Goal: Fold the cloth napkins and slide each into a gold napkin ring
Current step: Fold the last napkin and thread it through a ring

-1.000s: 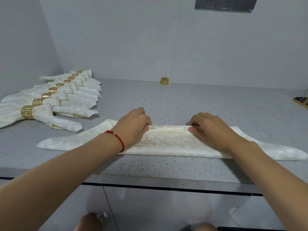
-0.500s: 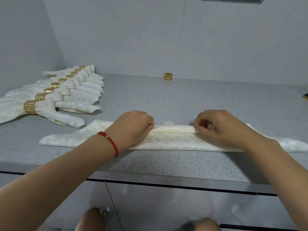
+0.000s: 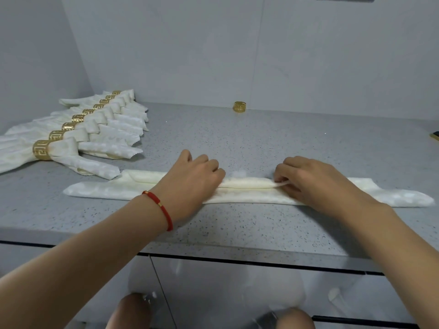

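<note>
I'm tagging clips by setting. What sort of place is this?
Probably a kitchen or pantry: a speckled grey countertop over glossy cabinet doors, bare wall panels behind, and a row of ringed napkins.

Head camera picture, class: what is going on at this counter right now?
A person is folding a long cream cloth napkin flat on the speckled grey countertop. The left hand, with a red cord bracelet on its wrist, holds the fold down, while the right hand pinches the folded edge. At far left lies a row of finished napkins in gold rings. One loose gold napkin ring stands by the back wall.
</note>
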